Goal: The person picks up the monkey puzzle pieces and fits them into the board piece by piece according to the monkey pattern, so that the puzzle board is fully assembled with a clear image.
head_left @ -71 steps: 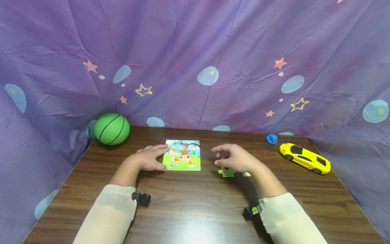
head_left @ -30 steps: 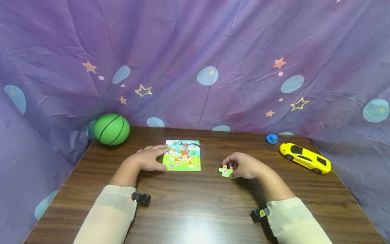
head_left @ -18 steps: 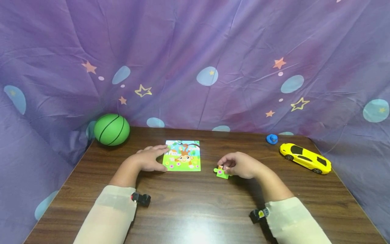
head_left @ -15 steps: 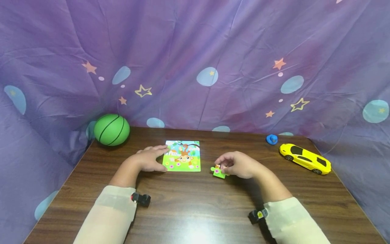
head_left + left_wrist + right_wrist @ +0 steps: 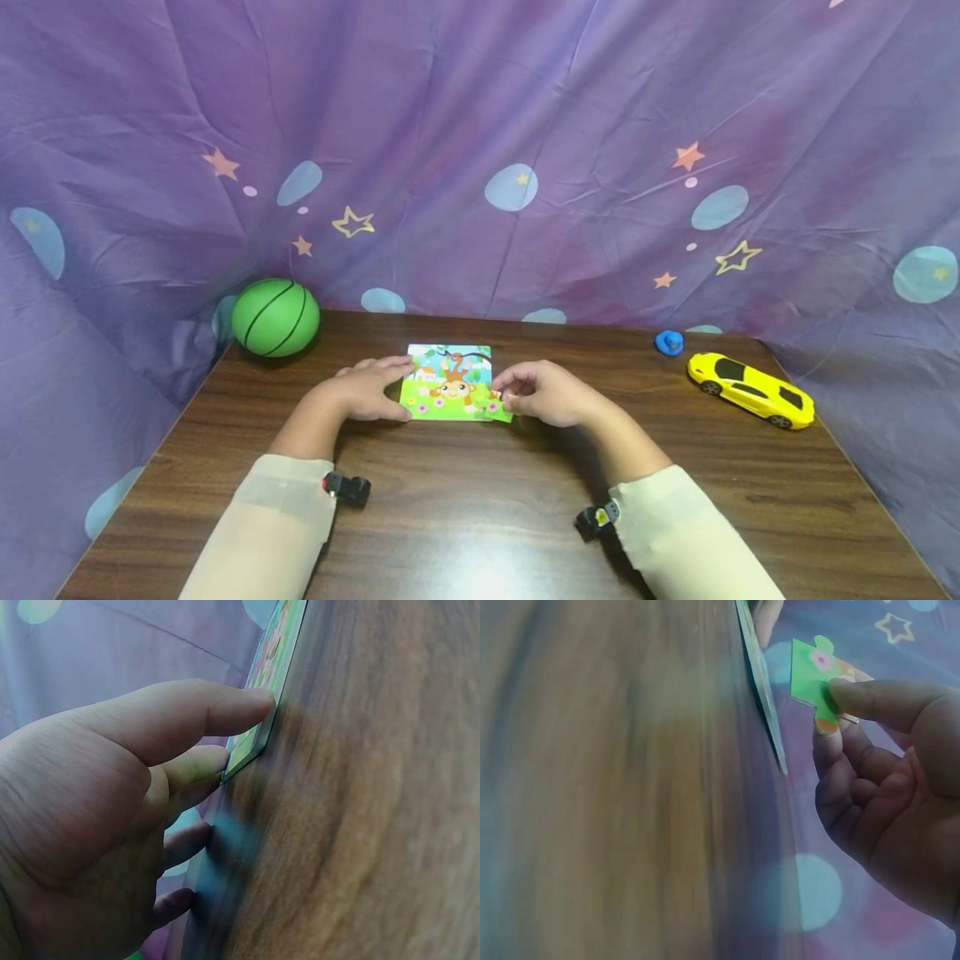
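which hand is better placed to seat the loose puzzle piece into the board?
Right. The right hand already pinches the green puzzle piece at the near right corner of the puzzle board. The left hand rests against the board's left edge, steadying it, and holds nothing.

Left hand [image 5: 367,390] lies flat, fingers straight; right hand [image 5: 542,393] hovers beside it, thumb and fingers pinched.

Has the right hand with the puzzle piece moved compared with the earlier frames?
Yes. The right hand carried the puzzle piece leftward; it is now at the puzzle board's right edge, farther from the yellow car.
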{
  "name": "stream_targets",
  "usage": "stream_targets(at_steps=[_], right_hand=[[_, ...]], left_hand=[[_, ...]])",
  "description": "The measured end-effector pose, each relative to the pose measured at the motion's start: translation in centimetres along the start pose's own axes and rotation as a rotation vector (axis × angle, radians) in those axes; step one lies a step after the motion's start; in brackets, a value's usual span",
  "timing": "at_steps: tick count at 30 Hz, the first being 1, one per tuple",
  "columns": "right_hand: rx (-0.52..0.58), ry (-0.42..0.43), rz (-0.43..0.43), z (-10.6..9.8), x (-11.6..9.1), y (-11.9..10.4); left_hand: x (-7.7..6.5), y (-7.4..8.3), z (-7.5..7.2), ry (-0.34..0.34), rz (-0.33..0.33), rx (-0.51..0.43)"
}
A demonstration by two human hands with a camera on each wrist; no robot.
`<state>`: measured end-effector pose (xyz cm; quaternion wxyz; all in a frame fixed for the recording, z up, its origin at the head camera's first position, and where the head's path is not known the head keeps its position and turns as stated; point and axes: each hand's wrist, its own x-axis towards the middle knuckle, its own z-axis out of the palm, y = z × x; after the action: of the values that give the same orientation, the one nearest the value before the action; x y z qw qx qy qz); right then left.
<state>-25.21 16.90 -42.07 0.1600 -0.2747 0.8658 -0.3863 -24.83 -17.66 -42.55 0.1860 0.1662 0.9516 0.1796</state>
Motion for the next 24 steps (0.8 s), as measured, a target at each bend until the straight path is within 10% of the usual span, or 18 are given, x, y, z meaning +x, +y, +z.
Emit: stream_targets(at_steps=[24], right_hand=[[-0.028, 0.002, 0.005, 4.0, 6.6, -3.3]], left_hand=[[-0.1, 0.0, 0.0, 0.008, 0.000, 0.010]])
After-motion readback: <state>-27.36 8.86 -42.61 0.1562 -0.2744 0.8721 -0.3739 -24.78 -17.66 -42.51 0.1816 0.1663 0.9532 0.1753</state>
